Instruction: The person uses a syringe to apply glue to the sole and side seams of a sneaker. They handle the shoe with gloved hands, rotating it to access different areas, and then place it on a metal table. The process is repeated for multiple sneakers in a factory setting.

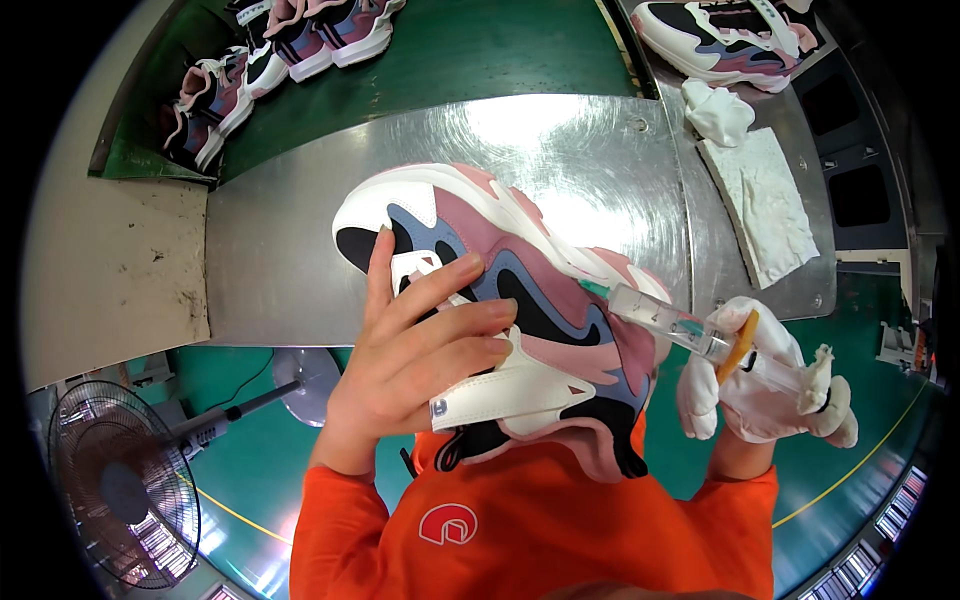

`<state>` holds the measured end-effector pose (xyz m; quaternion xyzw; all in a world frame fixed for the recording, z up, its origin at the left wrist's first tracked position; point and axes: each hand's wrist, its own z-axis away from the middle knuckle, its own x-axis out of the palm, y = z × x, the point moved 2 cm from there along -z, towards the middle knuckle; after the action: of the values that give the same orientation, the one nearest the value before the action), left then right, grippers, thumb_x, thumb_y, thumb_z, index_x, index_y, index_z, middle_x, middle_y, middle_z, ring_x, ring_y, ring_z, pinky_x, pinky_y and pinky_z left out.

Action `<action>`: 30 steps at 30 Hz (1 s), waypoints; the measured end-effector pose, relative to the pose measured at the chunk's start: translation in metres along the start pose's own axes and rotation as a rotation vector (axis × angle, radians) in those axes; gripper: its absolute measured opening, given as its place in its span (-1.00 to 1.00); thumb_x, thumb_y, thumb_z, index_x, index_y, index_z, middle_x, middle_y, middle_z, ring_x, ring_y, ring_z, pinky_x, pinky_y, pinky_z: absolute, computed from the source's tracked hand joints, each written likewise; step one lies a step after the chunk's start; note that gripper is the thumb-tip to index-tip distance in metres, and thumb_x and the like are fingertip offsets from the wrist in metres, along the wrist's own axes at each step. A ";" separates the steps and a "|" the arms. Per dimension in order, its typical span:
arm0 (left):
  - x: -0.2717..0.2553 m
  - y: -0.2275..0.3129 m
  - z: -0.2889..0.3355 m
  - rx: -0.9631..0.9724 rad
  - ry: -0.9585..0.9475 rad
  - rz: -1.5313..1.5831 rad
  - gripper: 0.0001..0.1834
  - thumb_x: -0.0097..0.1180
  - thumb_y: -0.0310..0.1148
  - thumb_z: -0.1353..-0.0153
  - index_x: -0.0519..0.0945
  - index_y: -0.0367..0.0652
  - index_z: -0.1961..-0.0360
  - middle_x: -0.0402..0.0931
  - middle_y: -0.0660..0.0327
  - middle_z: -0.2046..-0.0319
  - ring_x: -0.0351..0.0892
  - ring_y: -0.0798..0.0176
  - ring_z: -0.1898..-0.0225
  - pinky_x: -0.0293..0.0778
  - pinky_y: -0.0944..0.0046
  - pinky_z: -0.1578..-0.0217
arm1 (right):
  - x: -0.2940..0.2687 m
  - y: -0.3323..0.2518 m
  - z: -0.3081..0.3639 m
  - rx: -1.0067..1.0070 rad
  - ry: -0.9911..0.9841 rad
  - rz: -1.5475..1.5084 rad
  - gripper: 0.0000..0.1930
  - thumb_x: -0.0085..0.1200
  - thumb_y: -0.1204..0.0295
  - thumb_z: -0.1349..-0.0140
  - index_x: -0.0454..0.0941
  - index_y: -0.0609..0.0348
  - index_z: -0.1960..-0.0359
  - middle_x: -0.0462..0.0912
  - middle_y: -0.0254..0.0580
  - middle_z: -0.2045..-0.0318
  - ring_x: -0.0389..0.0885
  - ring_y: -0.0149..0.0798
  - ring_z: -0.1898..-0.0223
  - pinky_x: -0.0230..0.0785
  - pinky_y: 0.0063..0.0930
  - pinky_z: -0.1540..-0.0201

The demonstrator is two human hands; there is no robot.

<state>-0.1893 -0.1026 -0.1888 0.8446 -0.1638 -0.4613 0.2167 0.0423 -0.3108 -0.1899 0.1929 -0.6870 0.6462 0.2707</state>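
Metal worktop [280, 270] behind, spread left fingers [440, 285] clasp over a sneaker [540, 318]; right fingers [700, 400] curl round a syringe [650, 312] perhaps touching it.

Shoe workshop: sneakers [303, 42], steel worktop [275, 255]

White-pink-blue sneaker [545, 300] turned side-up, toe leftward, clear syringe [665, 318] aslant, tip near sole edge

A hand could pass over the brushed silver metal tabletop [270, 250] left of the white, pink and blue sneaker [545, 300] — on the right, the clear plastic syringe [655, 315] and the white-gloved right hand [765, 405] bar the way.
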 end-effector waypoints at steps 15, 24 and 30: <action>0.001 0.000 0.004 -0.013 0.029 0.002 -0.82 0.25 -0.34 -0.19 0.66 0.04 0.15 0.69 0.32 0.00 0.52 -0.04 -0.28 -0.21 -0.47 -0.45 | 0.003 -0.008 -0.004 0.031 0.038 -0.028 -0.54 -0.02 0.40 -0.37 0.35 0.59 -0.17 0.63 0.30 0.43 0.55 -0.15 0.61 0.40 -0.42 0.53; 0.001 0.000 0.004 -0.024 0.028 0.006 -0.82 0.25 -0.33 -0.19 0.65 0.06 0.16 0.69 0.33 0.00 0.53 -0.04 -0.27 -0.20 -0.47 -0.45 | 0.001 -0.010 -0.007 -0.028 -0.041 0.085 -0.47 -0.10 0.23 -0.47 0.36 0.61 -0.15 0.62 0.33 0.45 0.53 -0.17 0.62 0.38 -0.43 0.55; 0.002 -0.001 0.004 -0.003 0.038 0.012 -0.82 0.25 -0.35 -0.19 0.65 0.04 0.16 0.69 0.31 0.00 0.53 -0.04 -0.27 -0.20 -0.46 -0.45 | 0.002 -0.011 -0.005 0.031 0.089 0.168 -0.25 -0.04 -0.15 -0.34 0.36 0.51 -0.06 0.50 0.19 0.61 0.46 -0.17 0.71 0.32 -0.39 0.69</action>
<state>-0.1913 -0.1032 -0.1923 0.8520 -0.1640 -0.4440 0.2236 0.0478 -0.3070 -0.1802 0.1101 -0.6779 0.6852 0.2426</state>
